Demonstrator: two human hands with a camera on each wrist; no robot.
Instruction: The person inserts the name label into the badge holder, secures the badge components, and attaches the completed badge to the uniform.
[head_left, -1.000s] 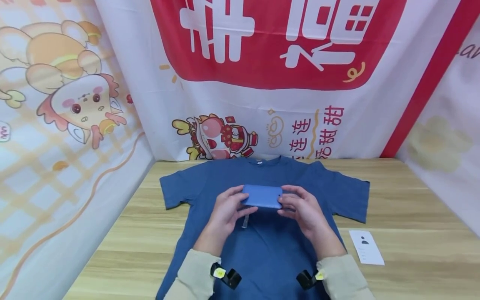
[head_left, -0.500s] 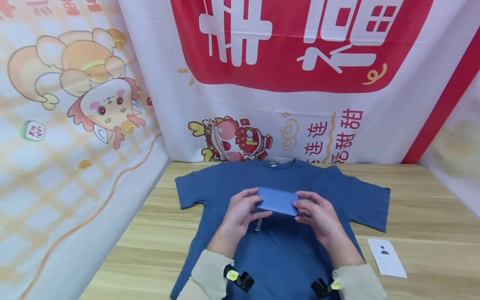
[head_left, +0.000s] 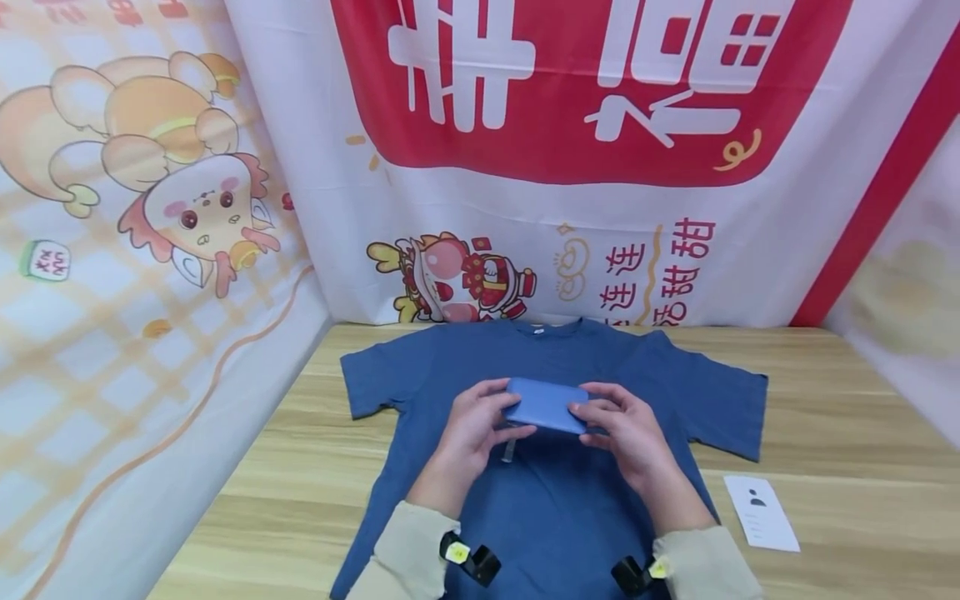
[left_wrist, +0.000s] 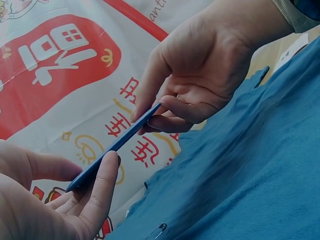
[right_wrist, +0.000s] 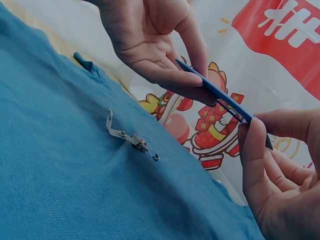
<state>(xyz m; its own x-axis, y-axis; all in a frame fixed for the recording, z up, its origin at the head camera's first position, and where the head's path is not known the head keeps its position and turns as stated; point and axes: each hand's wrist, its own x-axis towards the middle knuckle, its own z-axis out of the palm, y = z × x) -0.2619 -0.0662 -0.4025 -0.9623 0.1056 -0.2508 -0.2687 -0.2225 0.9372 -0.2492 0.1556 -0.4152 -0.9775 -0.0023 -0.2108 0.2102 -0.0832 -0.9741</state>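
Above the shirt, a flat blue badge holder (head_left: 546, 406) is pinched at its two short ends. My left hand (head_left: 467, 429) grips the left end between thumb and fingers, and my right hand (head_left: 632, 433) pinches the right end. Both wrist views show the badge holder (right_wrist: 220, 93) nearly edge-on, with a slot along its edge in the right wrist view. Beneath it a blue T-shirt (head_left: 558, 508) lies spread on the table. A small strap clip with a safety pin (right_wrist: 127, 135) is on the shirt front, partly in view between the hands in the head view.
A white card (head_left: 762, 512) with a printed person icon lies on the wooden table (head_left: 270, 483), right of the shirt. Printed white cloth (head_left: 465, 200) hangs behind the table and at both sides.
The head view has shifted, so the table and shirt sit farther right in the frame. The badge holder has tilted slightly, its right end lower. Both hands keep their hold.
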